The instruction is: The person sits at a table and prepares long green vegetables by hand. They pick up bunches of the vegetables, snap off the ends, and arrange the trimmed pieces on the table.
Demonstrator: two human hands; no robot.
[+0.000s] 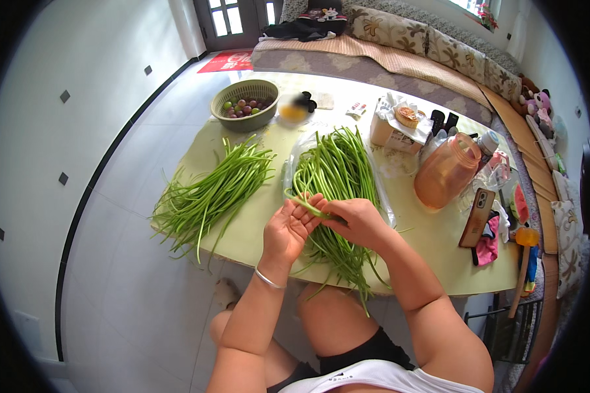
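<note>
Both my hands are at one green stalk (313, 209) above the near part of the table. My left hand (290, 232) is palm up, wearing a silver bangle, with the stalk lying across its half-curled fingers. My right hand (355, 223) has its fingers closed on the stalk's near end. Just beyond and below them, a large pile of long green stalks (341, 164) lies on a clear plastic bag (385, 203), some tips hanging over the table's front edge. To the left is a second pile of green stalks (219, 193), also reaching over the edge.
A colander of grapes (221, 119) stands at the table's far left. Toward the right are a cardboard box (393, 139), a pinkish plastic jug (444, 173), a propped phone (476, 217) and a pink cloth (486, 245). A cushioned sofa (400, 62) runs behind the table.
</note>
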